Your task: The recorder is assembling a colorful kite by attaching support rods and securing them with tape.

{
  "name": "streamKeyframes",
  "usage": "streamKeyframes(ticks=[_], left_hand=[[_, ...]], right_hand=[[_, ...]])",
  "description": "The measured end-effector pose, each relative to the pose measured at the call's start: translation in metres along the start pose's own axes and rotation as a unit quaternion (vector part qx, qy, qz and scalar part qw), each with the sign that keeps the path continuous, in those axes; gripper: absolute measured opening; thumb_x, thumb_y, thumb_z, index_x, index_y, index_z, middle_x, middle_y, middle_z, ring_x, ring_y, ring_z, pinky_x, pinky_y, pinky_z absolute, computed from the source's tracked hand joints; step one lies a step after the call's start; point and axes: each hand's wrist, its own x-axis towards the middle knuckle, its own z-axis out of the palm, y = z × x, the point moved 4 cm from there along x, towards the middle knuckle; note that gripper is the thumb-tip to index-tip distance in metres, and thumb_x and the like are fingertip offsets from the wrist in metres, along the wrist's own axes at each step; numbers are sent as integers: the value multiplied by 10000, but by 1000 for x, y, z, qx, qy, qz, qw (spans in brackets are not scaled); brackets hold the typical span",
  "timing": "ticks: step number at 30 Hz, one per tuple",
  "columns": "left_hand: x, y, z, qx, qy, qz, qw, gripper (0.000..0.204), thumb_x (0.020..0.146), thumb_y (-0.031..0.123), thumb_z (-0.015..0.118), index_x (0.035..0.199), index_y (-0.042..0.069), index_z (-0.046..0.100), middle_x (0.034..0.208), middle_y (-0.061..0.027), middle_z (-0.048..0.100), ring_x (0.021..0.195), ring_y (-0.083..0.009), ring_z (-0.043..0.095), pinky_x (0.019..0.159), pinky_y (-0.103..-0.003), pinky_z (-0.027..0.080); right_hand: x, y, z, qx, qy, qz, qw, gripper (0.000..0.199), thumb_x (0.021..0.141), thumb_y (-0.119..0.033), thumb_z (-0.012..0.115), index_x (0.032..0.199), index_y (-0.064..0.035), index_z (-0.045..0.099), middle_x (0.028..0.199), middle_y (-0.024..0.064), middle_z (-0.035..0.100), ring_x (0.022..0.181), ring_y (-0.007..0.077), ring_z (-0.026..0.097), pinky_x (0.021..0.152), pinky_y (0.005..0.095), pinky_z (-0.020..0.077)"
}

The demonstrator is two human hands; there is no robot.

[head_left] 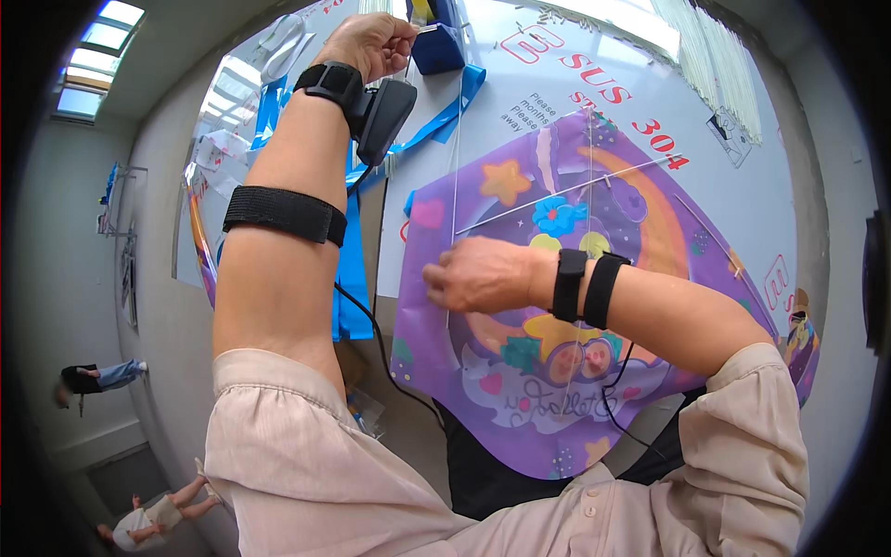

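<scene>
My left hand [371,45] reaches far forward, thumb and fingers pinched at the edge of a dark blue tape dispenser [438,48] with something yellow in it. What the pinch holds is too small to make out. A purple kite [429,348] with cartoon moon, stars and flowers lies spread before me. Above its left side my right hand [478,276] is closed, its fingers curled down over a thin white rod [455,186]; whether they grip it is hidden. Another white rod [538,199] crosses the kite slantwise.
Blue ribbon strips [353,288] hang over the table's left part. Many thin white rods [710,65] lie bundled at the far right of the printed white tabletop [501,102]. Black cables [382,343] trail from my wrist straps. Two people appear at the far left.
</scene>
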Motion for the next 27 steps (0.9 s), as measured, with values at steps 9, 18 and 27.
streamKeyframes(ticks=[9,18,27], left_hand=[[-1,-13,1,-52,-19,-1,998,84,832,55,613,795,-14,582,652,-41,551,524,-72,503,430,-166,401],[-15,-13,-3,-85,-6,2,996,85,836,54,603,799,-22,586,640,-45,545,505,-68,480,405,-161,378],[-14,-20,1,-100,11,8,995,90,795,1,608,713,-33,590,575,-58,527,441,-77,465,353,-178,364]], right_hand=[[-5,137,-22,129,66,640,754,229,780,-173,585,909,10,634,960,230,636,890,378,623,779,425,493],[11,162,-13,272,165,625,713,190,741,-99,541,824,32,651,868,247,641,892,395,615,768,391,502],[4,188,-14,303,188,616,702,130,739,-20,569,639,7,649,640,179,645,625,241,672,619,316,536]])
